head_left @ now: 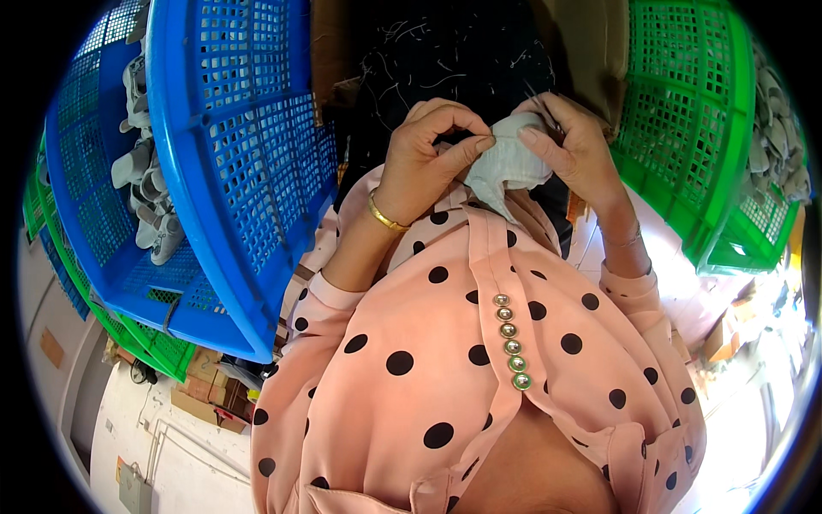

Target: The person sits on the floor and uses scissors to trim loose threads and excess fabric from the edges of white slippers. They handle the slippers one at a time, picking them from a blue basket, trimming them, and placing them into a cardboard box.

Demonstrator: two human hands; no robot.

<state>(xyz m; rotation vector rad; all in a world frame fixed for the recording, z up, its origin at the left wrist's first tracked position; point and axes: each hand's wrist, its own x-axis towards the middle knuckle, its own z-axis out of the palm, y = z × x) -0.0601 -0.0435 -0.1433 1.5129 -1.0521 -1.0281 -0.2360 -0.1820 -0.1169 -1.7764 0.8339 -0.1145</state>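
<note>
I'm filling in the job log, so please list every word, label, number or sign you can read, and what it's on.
No readable text anywhere.
Grey cloth piece in the hands: no lettering visible.
Grey pieces in the blue basket: any marks too small to read.
Wall box: too small to tell.

In my head view, the piece of cloth (518, 163) sits between the left hand (432, 154) and the right hand (578, 146), just in front of the shirt (437, 368). Beyond them I have a surface (462, 60) with bits of thread scattered over it. Cardboard (591, 38) stands between that surface and the right basket (676, 120), where loose pieces (771, 137) lie past its near wall. The left basket (174, 163) stands beside the left hand, with more pieces (137, 167) inside. Lower left, I see boxes (204, 404) near a wall (205, 467).
</note>
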